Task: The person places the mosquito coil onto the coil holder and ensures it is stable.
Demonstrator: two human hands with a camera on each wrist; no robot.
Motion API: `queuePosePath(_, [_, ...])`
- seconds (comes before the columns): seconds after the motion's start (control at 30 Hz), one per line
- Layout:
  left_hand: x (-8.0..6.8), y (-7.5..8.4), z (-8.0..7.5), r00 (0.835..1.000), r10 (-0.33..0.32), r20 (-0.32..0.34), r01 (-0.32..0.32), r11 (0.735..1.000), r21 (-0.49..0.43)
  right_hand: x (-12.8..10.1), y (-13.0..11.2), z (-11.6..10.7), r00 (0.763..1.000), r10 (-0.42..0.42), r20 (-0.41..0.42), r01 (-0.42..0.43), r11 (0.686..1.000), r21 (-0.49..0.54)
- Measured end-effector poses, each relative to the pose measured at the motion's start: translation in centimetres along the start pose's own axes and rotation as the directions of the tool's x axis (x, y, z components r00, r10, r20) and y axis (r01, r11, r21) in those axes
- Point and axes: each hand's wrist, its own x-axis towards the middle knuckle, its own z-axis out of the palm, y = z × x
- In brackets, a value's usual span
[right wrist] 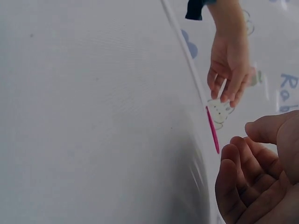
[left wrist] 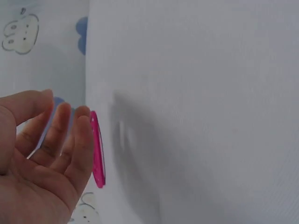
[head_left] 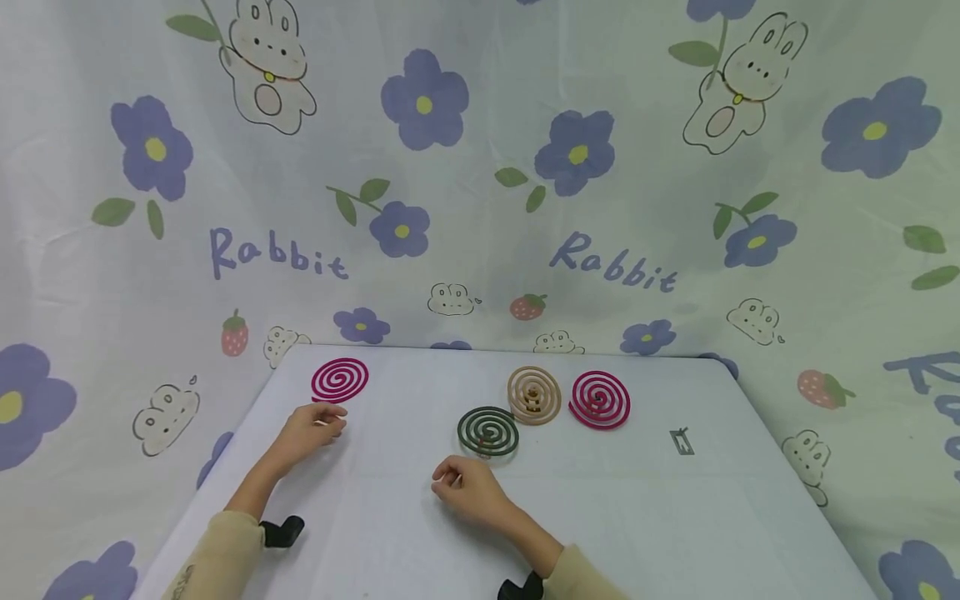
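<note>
At the back left of the white table lies a magenta mosquito coil [head_left: 340, 380]; my left hand [head_left: 309, 435] hovers just in front of it, fingers loosely bent around nothing. The left wrist view shows that hand [left wrist: 51, 154] with a gap between thumb and fingers, the coil's magenta edge [left wrist: 97, 149] behind it. Nearer the middle, my right hand [head_left: 472, 492] hangs in front of a dark green coil [head_left: 488, 431], loosely curled and holding nothing. In the right wrist view its thumb and fingers [right wrist: 229, 186] stand apart. A tan coil [head_left: 534, 395] adjoins the green one.
A second magenta coil [head_left: 600, 400] lies right of the tan one. Farther right is a small flat metal stand [head_left: 682, 442]. Behind the table [head_left: 420, 383] hangs a printed cloth [head_left: 480, 183] with rabbits and flowers. Black straps [head_left: 282, 532] sit at both wrists.
</note>
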Motion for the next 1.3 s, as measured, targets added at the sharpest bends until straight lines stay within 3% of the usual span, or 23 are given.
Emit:
queuePosePath(0.2, [1.4,-0.9,-1.5,0.999,-0.039,0.027,0.039,0.999,-0.015,1.2,-0.2,0.5,1.0,-0.004,-0.016,0.004,1.0,0.02])
queuePosePath(0.43, [2.4,-2.6,-2.5,0.995,-0.098,0.01,0.098,0.995,-0.027,2.6,-0.5,1.1,0.997,0.076,-0.002,-0.076,0.996,0.038])
queuePosePath(0.7, [3.6,-3.8,-2.7,0.99,-0.136,-0.029,0.133,0.989,-0.071,4.0,-0.7,2.0,0.997,0.075,0.01,-0.075,0.993,0.088])
queuePosePath(1.3, [4.9,-5.4,-2.4,0.976,-0.216,-0.017,0.216,0.976,0.006,6.0,-1.0,2.2,0.99,0.137,0.022,-0.139,0.978,0.153])
